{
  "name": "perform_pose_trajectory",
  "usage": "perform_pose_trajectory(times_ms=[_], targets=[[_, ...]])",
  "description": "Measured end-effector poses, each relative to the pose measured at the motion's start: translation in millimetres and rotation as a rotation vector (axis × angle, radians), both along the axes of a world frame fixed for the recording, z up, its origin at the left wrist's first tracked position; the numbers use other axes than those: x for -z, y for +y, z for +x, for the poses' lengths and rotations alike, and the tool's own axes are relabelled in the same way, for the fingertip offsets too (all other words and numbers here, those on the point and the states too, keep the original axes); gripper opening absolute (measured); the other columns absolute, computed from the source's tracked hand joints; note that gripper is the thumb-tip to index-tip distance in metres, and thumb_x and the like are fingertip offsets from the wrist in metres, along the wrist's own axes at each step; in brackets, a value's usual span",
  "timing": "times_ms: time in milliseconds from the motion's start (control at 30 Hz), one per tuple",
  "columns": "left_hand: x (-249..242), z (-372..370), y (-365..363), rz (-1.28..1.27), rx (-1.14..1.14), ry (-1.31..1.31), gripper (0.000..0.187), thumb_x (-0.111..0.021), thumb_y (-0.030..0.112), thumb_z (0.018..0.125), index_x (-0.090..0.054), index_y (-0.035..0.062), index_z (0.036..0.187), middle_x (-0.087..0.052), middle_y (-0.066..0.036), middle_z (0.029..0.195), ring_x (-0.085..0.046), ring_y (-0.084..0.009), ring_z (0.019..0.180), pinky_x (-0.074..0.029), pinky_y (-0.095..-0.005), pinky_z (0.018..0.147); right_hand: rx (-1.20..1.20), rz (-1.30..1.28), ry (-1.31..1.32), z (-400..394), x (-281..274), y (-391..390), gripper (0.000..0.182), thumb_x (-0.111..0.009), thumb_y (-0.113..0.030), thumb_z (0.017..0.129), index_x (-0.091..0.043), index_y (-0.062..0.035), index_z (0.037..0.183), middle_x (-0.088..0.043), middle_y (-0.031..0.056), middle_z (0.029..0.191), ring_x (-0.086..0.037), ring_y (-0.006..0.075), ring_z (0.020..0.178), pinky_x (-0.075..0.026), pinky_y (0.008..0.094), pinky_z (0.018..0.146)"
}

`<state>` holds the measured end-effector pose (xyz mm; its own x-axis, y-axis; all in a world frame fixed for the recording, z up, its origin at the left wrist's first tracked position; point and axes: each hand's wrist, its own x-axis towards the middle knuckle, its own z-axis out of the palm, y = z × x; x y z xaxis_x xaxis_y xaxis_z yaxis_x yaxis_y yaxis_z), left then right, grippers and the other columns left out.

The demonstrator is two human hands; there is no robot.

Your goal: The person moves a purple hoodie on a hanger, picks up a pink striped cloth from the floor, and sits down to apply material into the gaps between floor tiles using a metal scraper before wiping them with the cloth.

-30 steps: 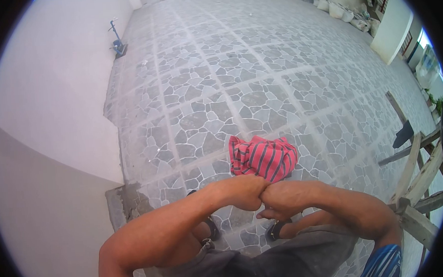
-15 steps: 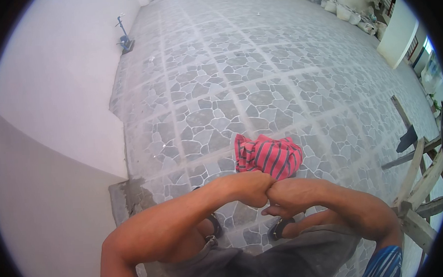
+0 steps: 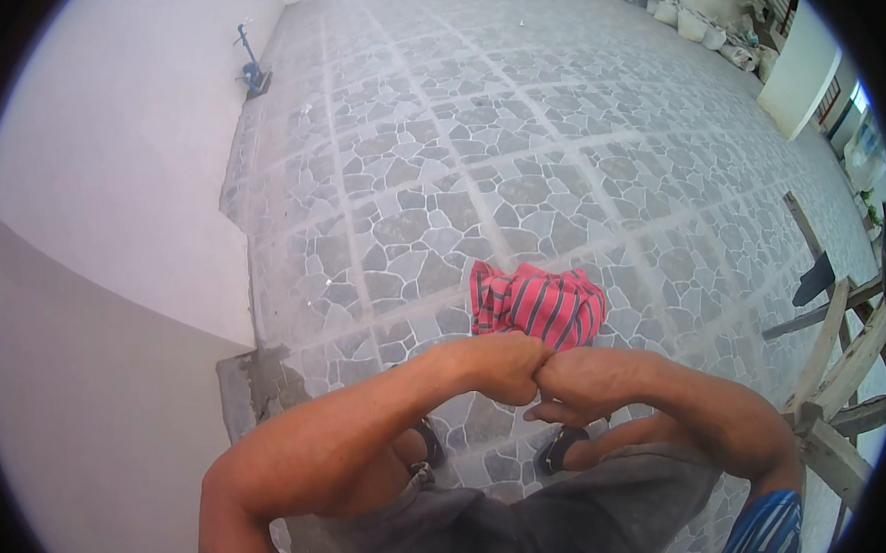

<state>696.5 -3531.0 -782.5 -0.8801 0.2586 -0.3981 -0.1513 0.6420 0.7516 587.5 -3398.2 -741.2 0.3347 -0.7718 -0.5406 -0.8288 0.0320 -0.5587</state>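
The grey floor (image 3: 410, 218), patterned like crazy paving with pale joints, fills most of the view. A white wall (image 3: 116, 163) runs along the left; against a second ago, it and the rest of the surroundings sit slightly farther right in view. On the right stands a frame of rough wooden bars (image 3: 819, 342), and far off a row of pale sacks (image 3: 692, 25) lies near the top right. A blue stand (image 3: 251, 74) is at the foot of the wall.

Below, the person wears dark shorts (image 3: 556, 521). The red cloth (image 3: 540, 306) with dark stripes lies bunched on the floor just ahead of the feet, its folds much as they were; its lower edge is partly hidden behind the left hand (image 3: 513, 366). Dark shoes (image 3: 552, 451) show beneath the arms. The left hand is curled into a fist and meets the right hand (image 3: 579, 380), whose fingers bend under with one digit sticking out; I cannot tell whether either grips anything. Their pose matches the earlier frames.
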Motion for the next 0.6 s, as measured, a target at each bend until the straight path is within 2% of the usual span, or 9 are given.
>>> perform_pose_trajectory(times_ms=[67,600], targets=[[-3.6,-0.6,0.1,-0.018,-0.010,-0.022,0.039,-0.062,0.005,0.073,-0.068,0.0016,0.110,-0.071,-0.024,0.099,-0.067,-0.0400,0.102,-0.053,-0.0470,0.084,-0.003,-0.006,0.002,0.3,-0.9,-0.2,0.035,-0.063,-0.030,0.095,-0.065,0.0052,0.094,-0.067,0.0246,0.081,-0.067,0.0423,0.083,-0.052,0.0482,0.076],[-1.4,-0.2,0.5,0.002,-0.020,-0.025,0.040,-0.060,0.003,0.072,-0.067,0.0003,0.111,-0.071,-0.025,0.099,-0.068,-0.0397,0.102,-0.053,-0.0468,0.084,0.000,0.000,0.010,1.1,-5.9,-1.1,0.032,-0.062,-0.029,0.095,-0.065,0.0030,0.098,-0.068,0.0239,0.085,-0.067,0.0413,0.087,-0.052,0.0478,0.079]])
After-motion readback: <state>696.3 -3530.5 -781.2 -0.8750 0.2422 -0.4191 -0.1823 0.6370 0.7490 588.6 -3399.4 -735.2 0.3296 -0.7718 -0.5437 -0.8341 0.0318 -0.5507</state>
